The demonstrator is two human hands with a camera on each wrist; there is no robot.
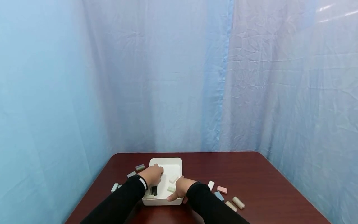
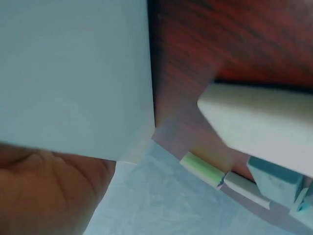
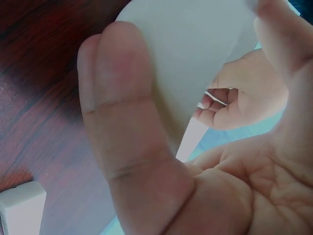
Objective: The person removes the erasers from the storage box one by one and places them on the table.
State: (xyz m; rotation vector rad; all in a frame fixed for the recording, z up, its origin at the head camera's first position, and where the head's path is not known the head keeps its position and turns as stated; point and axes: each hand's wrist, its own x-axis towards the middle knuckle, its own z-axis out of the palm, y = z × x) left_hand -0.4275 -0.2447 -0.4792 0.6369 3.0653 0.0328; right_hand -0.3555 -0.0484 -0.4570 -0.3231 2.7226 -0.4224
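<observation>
A white tray (image 1: 167,161) stands on the dark red-brown table. My right hand (image 1: 183,188) grips its right wall, thumb over the rim inside and fingers (image 3: 124,98) along the outer face. Over the tray's left part reaches my left hand (image 1: 152,175), its fingers bent down inside; whether they hold anything is unclear. Curled fingers of that hand show past the wall in the right wrist view, while the tray wall (image 2: 73,73) hides them in the left wrist view. Inside lie a black block (image 1: 154,190), a pale green block (image 1: 171,189) and whitish blocks (image 1: 173,179).
Left of the tray, grey block (image 1: 140,167) and pale green block (image 1: 114,187) lie among others on the table (image 1: 223,168). To the right are several more, including a pink block (image 1: 222,189), a blue block (image 1: 219,196) and a beige block (image 1: 238,203). Blue curtains (image 1: 179,77) surround the table.
</observation>
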